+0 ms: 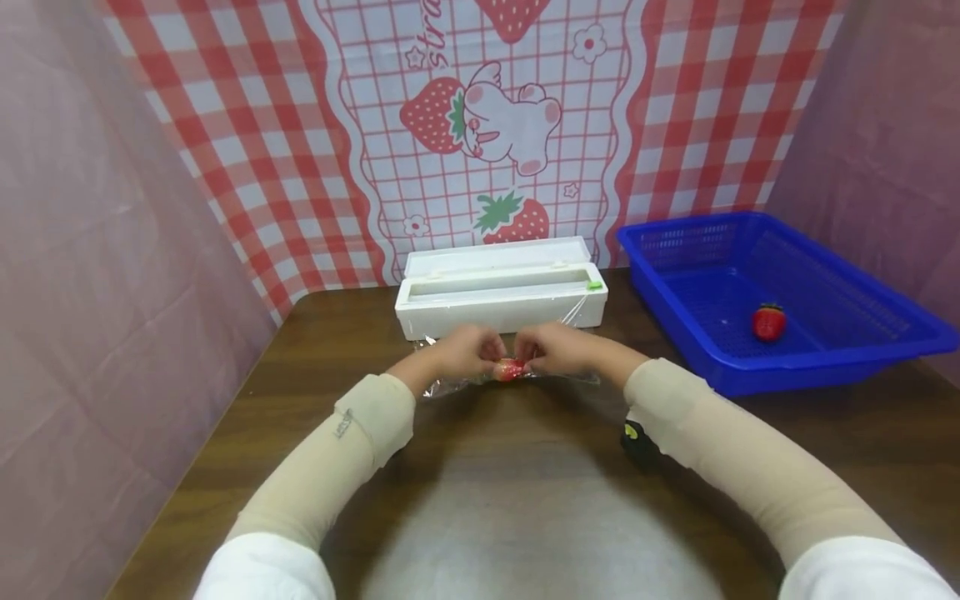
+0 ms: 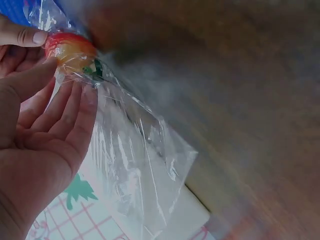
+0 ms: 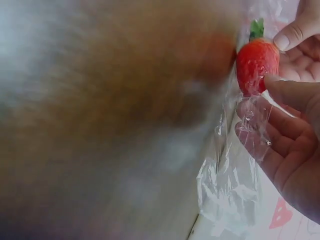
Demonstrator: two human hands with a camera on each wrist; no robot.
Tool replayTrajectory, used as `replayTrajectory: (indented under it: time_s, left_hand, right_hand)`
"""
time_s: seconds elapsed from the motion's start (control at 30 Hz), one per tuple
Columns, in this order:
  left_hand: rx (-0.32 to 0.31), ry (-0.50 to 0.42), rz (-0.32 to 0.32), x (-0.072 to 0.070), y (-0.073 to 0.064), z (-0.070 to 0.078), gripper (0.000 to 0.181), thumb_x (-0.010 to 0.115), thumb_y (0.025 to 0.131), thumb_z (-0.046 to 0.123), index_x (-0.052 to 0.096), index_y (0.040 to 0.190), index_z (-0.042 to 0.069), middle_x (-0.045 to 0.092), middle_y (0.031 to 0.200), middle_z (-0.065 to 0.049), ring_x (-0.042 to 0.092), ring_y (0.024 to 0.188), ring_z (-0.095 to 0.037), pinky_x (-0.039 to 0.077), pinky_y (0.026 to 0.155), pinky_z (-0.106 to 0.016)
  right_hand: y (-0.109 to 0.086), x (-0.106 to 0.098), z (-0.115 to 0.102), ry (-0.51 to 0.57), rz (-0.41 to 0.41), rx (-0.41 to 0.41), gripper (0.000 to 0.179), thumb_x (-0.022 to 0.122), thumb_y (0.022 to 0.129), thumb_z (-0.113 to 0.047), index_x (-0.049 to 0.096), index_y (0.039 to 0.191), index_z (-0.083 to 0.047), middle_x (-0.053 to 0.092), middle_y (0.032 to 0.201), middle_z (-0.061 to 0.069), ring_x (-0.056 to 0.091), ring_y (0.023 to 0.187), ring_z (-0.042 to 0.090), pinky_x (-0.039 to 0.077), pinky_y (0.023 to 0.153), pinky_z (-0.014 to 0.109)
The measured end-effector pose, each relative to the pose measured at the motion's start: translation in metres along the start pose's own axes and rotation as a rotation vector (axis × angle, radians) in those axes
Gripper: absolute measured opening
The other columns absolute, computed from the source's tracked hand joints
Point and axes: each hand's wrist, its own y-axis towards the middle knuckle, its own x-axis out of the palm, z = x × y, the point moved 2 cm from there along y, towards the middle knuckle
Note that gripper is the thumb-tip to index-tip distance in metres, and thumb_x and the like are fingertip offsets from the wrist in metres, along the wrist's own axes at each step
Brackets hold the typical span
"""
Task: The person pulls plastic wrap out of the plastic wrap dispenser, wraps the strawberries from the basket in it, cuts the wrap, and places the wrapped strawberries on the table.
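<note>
A red strawberry [image 1: 510,369] with some yellow on its skin and green leaves at one end sits between both hands. Clear plastic film [image 2: 135,160] is around it and trails off on both sides, crumpled and shiny. My left hand [image 1: 467,352] pinches the strawberry [image 2: 72,52] at its leafy end between thumb and fingers. From the other side my right hand [image 1: 558,346] pinches the film-covered strawberry [image 3: 257,65] near its tip. In the right wrist view, film [image 3: 230,195] lies over the right fingertips and hangs below them.
Right behind the hands stands a long white film dispenser box [image 1: 502,317], lid raised, with a small green piece [image 1: 594,285] on its right end. A blue plastic basket [image 1: 675,312] at the right holds another strawberry [image 1: 768,322]. Everything stands on a brown wooden table [image 1: 300,350].
</note>
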Motion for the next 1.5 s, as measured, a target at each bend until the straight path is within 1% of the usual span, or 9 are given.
replayTrajectory:
  time_s: [0.13,0.23,0.4,0.5,0.6,0.8,1.23,1.37,1.5]
  left_hand:
    - [-0.041,0.011,-0.029,-0.003,0.009,-0.007,0.011,0.069,0.089,0.006,0.068,0.1,0.001,0.071,0.096,-0.008,0.066,0.091,-0.019,0.052,0.084,-0.026]
    - [-0.067,0.052,-0.02,-0.006,0.014,-0.009,0.013,0.066,0.092,0.009,0.07,0.101,0.001,0.071,0.095,-0.007,0.064,0.086,-0.016,0.052,0.08,-0.025]
    - [-0.089,0.147,0.025,-0.009,0.022,-0.008,0.012,0.064,0.091,0.005,0.074,0.093,0.001,0.07,0.08,-0.006,0.059,0.068,-0.014,0.051,0.065,-0.024]
    - [-0.086,0.221,0.047,-0.008,0.028,-0.01,0.013,0.064,0.089,0.006,0.075,0.084,0.002,0.069,0.072,-0.005,0.057,0.063,-0.015,0.05,0.062,-0.025]
    - [-0.093,0.274,0.076,-0.008,0.031,-0.012,0.013,0.064,0.089,0.007,0.074,0.083,0.003,0.069,0.075,-0.005,0.06,0.069,-0.017,0.051,0.069,-0.028]
    - [-0.15,0.249,0.129,-0.008,0.034,-0.018,0.009,0.063,0.09,0.007,0.07,0.088,0.003,0.069,0.084,-0.006,0.063,0.081,-0.021,0.052,0.078,-0.032]
    - [-0.183,0.268,0.113,-0.007,0.037,-0.013,0.013,0.065,0.081,0.001,0.073,0.09,0.004,0.071,0.09,-0.007,0.065,0.088,-0.022,0.052,0.084,-0.033]
    - [-0.177,0.302,0.099,-0.01,0.036,-0.009,0.013,0.063,0.083,0.003,0.074,0.089,0.004,0.072,0.088,-0.007,0.065,0.085,-0.022,0.053,0.082,-0.032]
    - [-0.165,0.342,0.093,-0.015,0.036,-0.005,0.013,0.064,0.084,0.006,0.075,0.09,0.005,0.072,0.089,-0.006,0.065,0.086,-0.022,0.053,0.082,-0.033]
  right_hand:
    - [0.007,-0.004,0.009,0.039,-0.024,0.028,0.006,0.067,0.086,-0.001,0.066,0.091,-0.004,0.066,0.083,0.001,0.061,0.079,0.015,0.053,0.076,0.035]
    - [0.013,-0.005,0.014,0.022,-0.015,0.053,0.005,0.066,0.087,-0.001,0.069,0.09,-0.003,0.069,0.084,0.002,0.063,0.08,0.016,0.053,0.079,0.037]
    - [0.022,-0.006,0.013,-0.1,0.091,0.031,0.004,0.068,0.083,0.002,0.07,0.085,-0.002,0.068,0.08,0.004,0.062,0.078,0.021,0.053,0.077,0.039]
    - [0.026,-0.006,0.011,-0.134,0.148,0.026,0.007,0.069,0.08,0.004,0.066,0.082,-0.003,0.064,0.076,0.004,0.06,0.075,0.022,0.053,0.073,0.038]
    - [0.029,-0.004,0.009,-0.126,0.152,0.048,0.008,0.067,0.081,0.003,0.065,0.08,-0.004,0.062,0.074,0.002,0.058,0.071,0.02,0.052,0.068,0.036]
    - [0.034,-0.002,0.009,-0.16,0.127,0.066,0.002,0.067,0.081,0.0,0.068,0.082,0.001,0.063,0.075,0.006,0.058,0.071,0.021,0.052,0.069,0.037]
    - [0.03,-0.002,0.012,-0.186,0.137,0.102,0.006,0.068,0.082,-0.001,0.071,0.087,0.0,0.066,0.079,0.006,0.061,0.074,0.021,0.054,0.072,0.037]
    - [0.021,-0.016,0.009,-0.172,0.231,0.133,0.008,0.068,0.083,-0.002,0.07,0.091,0.001,0.067,0.084,0.01,0.062,0.079,0.025,0.053,0.076,0.04]
    - [0.008,-0.036,0.016,-0.169,0.437,0.149,0.012,0.069,0.082,-0.003,0.068,0.092,0.003,0.066,0.088,0.016,0.062,0.083,0.031,0.052,0.079,0.044]
